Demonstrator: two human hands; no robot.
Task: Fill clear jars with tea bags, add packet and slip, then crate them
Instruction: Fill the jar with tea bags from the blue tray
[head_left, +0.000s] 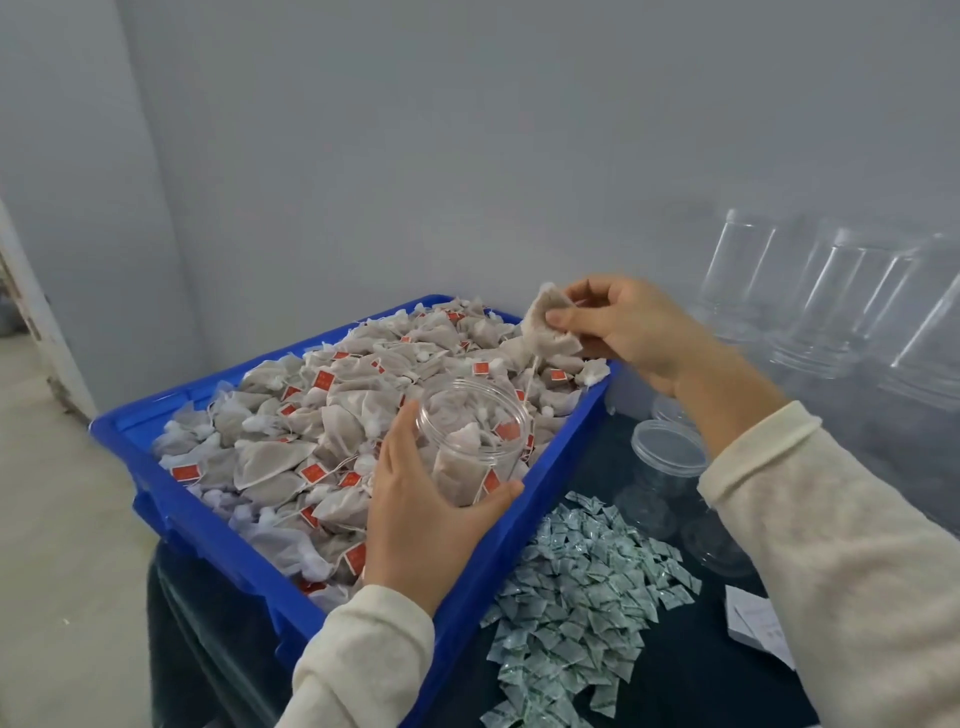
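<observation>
Cream-sleeved left hand (415, 499) grips a clear plastic jar (475, 441), partly filled, over the blue plastic crate (218, 540) of tea bags; right hand (623, 327) pinches another mesh tea bag (545, 327). Packet and slip remain.

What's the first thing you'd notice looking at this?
A big blue crate heaped with tea bags fills the middle. Over it, the left hand holds a clear jar and the right hand pinches one tea bag. Small packets lie piled at the crate's right.
</observation>
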